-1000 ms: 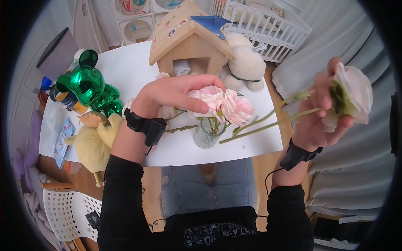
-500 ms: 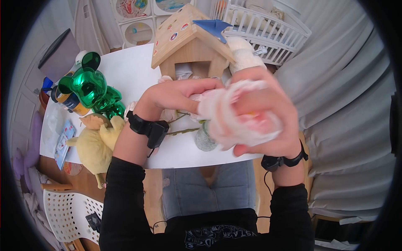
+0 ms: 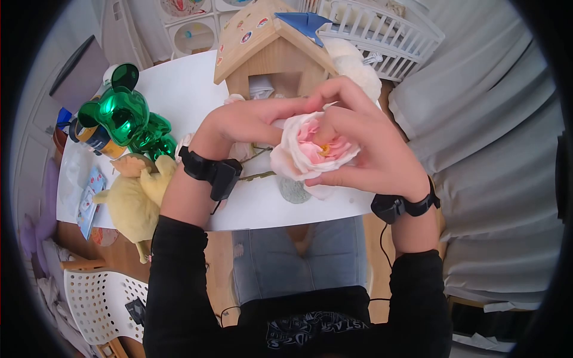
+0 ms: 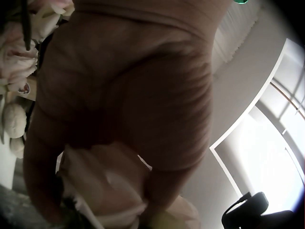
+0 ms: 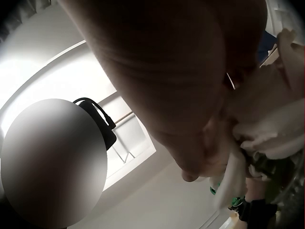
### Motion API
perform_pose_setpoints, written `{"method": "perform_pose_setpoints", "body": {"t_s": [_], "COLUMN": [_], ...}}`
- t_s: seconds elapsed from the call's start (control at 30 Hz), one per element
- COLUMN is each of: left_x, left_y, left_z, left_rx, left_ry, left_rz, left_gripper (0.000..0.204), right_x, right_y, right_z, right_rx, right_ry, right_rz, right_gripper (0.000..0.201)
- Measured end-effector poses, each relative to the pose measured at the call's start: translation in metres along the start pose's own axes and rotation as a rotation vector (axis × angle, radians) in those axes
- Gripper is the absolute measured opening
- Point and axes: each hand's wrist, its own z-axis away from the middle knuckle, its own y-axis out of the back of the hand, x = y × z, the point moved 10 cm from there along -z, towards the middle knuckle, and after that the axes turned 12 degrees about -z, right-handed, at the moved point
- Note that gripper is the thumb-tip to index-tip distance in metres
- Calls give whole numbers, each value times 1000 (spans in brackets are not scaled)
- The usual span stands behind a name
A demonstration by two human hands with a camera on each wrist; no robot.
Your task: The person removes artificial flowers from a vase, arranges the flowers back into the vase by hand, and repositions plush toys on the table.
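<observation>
We see both hands meeting over the near edge of the white surface [image 3: 179, 95], where the right hand [image 3: 370, 149] curls its fingers around a pink flower [image 3: 310, 152] and holds it just above a small glass vase [image 3: 292, 191] standing near that edge. The left hand [image 3: 250, 122] lies across the pink blooms behind the flower with its fingers bent over them, touching them. Toward the far edge stands a wooden toy house [image 3: 268, 48], a shiny green bear figure [image 3: 122, 116] sits by the left edge, and a yellow plush toy [image 3: 134, 203] hangs over the near left corner.
</observation>
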Motion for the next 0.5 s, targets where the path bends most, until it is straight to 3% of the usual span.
{"method": "perform_pose_setpoints", "body": {"t_s": [0.13, 0.33, 0.5], "left_x": [-10, -20, -31], "left_y": [4, 6, 8], "left_z": [6, 10, 10], "left_rx": [-17, -6, -9], "left_ry": [59, 62, 47], "left_rz": [-40, 155, 208], "left_gripper": [59, 64, 68], "right_x": [8, 14, 19], "right_y": [-8, -21, -26], "right_z": [-6, -16, -22], "right_rx": [-54, -95, -96], "right_ry": [-11, -102, -57], "right_rz": [-6, -10, -121], "right_gripper": [38, 46, 49]}}
